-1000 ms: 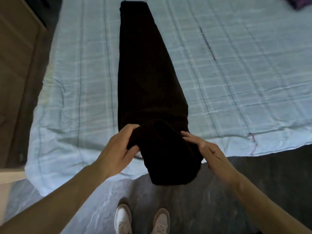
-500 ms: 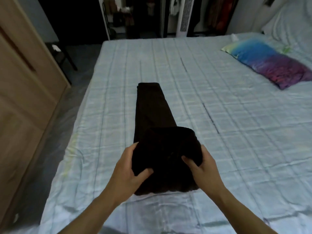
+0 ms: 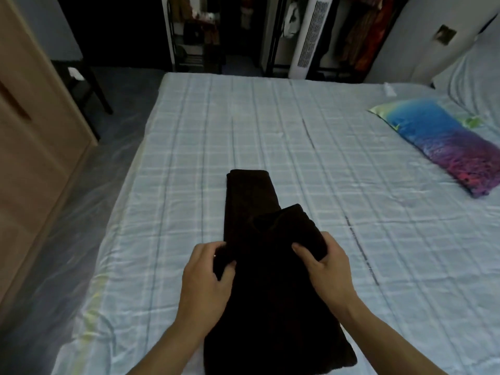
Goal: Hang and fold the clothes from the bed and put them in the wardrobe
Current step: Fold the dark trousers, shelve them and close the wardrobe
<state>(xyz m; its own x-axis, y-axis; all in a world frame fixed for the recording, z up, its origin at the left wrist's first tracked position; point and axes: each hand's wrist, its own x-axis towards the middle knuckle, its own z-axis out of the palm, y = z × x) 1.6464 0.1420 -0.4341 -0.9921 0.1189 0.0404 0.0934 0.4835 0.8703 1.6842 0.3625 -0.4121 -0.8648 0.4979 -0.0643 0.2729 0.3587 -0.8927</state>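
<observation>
Dark trousers (image 3: 270, 288) lie lengthwise on the pale checked bed (image 3: 189, 158), their near end doubled over onto the far part. My left hand (image 3: 208, 280) pinches the left edge of the folded layer. My right hand (image 3: 327, 269) grips the right corner of that layer, thumb on top. The far cuff end rests flat on the sheet. The open wardrobe (image 3: 359, 33) with hanging clothes stands beyond the bed's far side.
A colourful pillow (image 3: 443, 142) lies at the right on the bed. A wooden cabinet (image 3: 32, 147) lines the left wall beside a floor strip covered in plastic. A white tower fan (image 3: 308, 36) and a dark shelf rack (image 3: 197, 33) stand at the back.
Both hands have carried the trousers' near end from over the bed edge up onto the legs. The fold now lies skewed, its top layer angled to the right.
</observation>
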